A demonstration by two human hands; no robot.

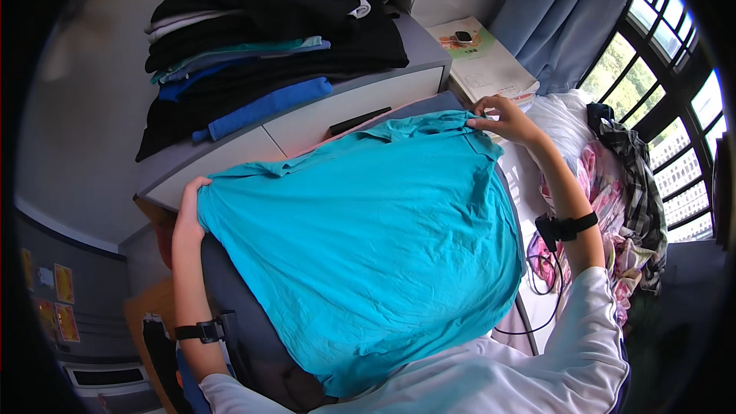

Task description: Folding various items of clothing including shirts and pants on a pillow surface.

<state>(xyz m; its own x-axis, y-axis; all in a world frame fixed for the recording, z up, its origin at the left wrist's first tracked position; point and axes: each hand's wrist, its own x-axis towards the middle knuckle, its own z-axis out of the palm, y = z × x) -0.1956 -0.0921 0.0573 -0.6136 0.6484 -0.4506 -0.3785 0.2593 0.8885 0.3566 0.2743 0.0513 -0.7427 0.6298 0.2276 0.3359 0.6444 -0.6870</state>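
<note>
A teal shirt (368,238) lies spread flat over a dark padded surface (245,322) in front of me, collar toward the far side. My left hand (188,215) grips the shirt's left shoulder edge. My right hand (502,119) pinches the shirt's far right corner near the collar. Both wrists wear black straps.
A grey and white cabinet (360,100) behind the shirt carries a tall stack of folded dark and blue clothes (268,46). A book with a small device on it (479,57) lies to the right. Loose clothes (621,184) pile up by the window and blue curtain (567,15).
</note>
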